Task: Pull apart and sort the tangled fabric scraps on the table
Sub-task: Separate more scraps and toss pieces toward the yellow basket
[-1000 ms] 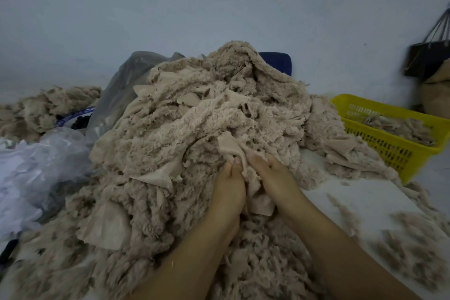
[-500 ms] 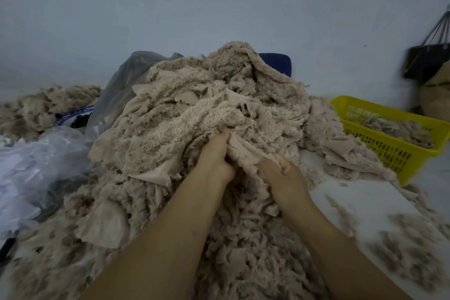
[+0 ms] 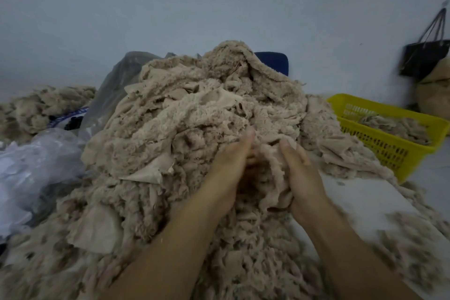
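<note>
Tangled fabric scraps (image 3: 194, 129): beige, fuzzy on one face and smooth on the other, heaped in a tall mound on the white table (image 3: 365, 202); loose tufts (image 3: 414, 251) scattered at the near right edge; a smaller batch of scraps (image 3: 394, 126) lying inside the yellow basket (image 3: 389, 151) at right.

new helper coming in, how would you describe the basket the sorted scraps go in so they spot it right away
Start at the big beige scrap pile mid-table, then look to its right edge. The yellow basket sits there by the wall, a perforated plastic crate, the only bright-coloured thing, with a few beige scraps inside.
</note>
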Demonstrator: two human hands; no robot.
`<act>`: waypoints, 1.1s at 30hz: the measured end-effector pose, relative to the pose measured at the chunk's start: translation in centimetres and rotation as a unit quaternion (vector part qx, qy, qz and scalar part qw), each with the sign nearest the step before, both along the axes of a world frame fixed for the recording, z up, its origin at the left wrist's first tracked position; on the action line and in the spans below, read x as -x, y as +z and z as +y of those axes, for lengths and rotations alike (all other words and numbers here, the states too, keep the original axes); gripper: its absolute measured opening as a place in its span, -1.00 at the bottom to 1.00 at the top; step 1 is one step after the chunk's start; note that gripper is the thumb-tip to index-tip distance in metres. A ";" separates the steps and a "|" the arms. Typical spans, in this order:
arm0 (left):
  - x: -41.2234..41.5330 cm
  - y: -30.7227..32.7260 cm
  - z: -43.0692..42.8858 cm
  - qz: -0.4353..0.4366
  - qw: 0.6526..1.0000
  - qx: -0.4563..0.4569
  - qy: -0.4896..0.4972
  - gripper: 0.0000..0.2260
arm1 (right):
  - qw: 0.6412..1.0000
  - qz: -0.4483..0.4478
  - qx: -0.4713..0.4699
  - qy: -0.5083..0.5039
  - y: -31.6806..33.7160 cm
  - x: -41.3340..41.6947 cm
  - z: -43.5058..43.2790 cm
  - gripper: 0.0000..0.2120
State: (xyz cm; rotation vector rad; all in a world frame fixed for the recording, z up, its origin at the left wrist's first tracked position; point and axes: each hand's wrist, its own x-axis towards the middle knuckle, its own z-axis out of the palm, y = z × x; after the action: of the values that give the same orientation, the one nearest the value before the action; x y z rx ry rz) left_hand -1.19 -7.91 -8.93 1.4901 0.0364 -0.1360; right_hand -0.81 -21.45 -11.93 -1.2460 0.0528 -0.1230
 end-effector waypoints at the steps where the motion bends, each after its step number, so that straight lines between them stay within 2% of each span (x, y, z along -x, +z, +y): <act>1: 0.6 -0.2 -0.3 -0.030 0.998 -0.060 -0.018 -0.63 | 1.000 -0.007 0.014 0.007 0.0 0.0 0.1 -0.75; 4: 1.0 -0.3 -0.5 -0.070 0.988 -0.134 -0.018 -0.73 | 0.999 -0.015 0.028 0.007 0.1 0.3 0.2 -0.79; 6: 1.0 0.2 -0.3 -0.108 0.978 -0.179 0.024 -0.79 | 0.999 -0.025 0.040 -0.003 0.4 0.5 0.3 -0.76; 9: 1.2 1.0 -0.2 -0.124 0.977 -0.165 0.062 -0.72 | 0.995 -0.061 0.064 -0.035 0.7 0.5 0.4 -0.77; 12: 1.3 1.7 -0.1 -0.095 0.990 -0.075 0.074 -0.69 | 0.989 -0.103 0.104 -0.012 1.0 0.6 0.6 -0.89; 13: 1.2 2.0 -0.1 -0.082 0.993 -0.050 0.076 -0.67 | 0.985 -0.110 0.127 0.022 1.1 0.7 0.6 -0.86; 15: 0.8 2.3 0.2 -0.065 0.995 -0.008 0.075 -0.69 | 0.974 -0.103 0.177 0.100 0.8 0.8 0.6 -0.65; 18: 0.3 3.0 0.9 -0.057 0.993 0.045 0.088 -0.66 | 0.955 -0.094 0.256 0.116 1.1 1.1 0.1 -0.52; 22: -0.6 3.1 2.4 -0.044 0.974 0.146 0.169 -0.78 | 0.932 -0.107 0.334 0.090 1.7 0.8 -1.7 -0.62; 26: -1.1 3.5 3.4 -0.025 0.932 0.290 0.217 -0.80 | 0.923 -0.081 0.371 0.069 1.2 0.5 -2.9 -0.62; 28: -1.1 3.6 3.7 -0.027 0.915 0.331 0.228 -0.79 | 0.940 -0.042 0.336 0.044 1.1 0.3 -3.5 -0.60; 29: -1.2 3.6 3.8 -0.027 0.913 0.337 0.228 -0.79 | 0.961 -0.022 0.271 0.044 1.3 0.4 -3.7 -0.53; 31: -1.0 3.5 3.9 -0.031 0.922 0.322 0.213 -0.80 | 0.996 0.001 0.072 0.062 2.0 0.3 -3.9 -0.48; 32: -0.8 3.3 3.8 -0.037 0.933 0.298 0.197 -0.80 | 0.998 0.009 -0.001 0.065 2.3 0.1 -3.8 -0.53; 33: -0.6 3.2 3.6 -0.047 0.949 0.259 0.172 -0.79 | 0.997 0.013 -0.033 0.064 2.4 0.1 -3.6 -0.58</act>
State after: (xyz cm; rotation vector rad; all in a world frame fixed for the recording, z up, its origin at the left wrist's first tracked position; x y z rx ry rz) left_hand -0.62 -4.29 -5.78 0.9440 0.1699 0.1983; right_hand -0.91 -25.05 -9.50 -1.1825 -0.0007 0.0046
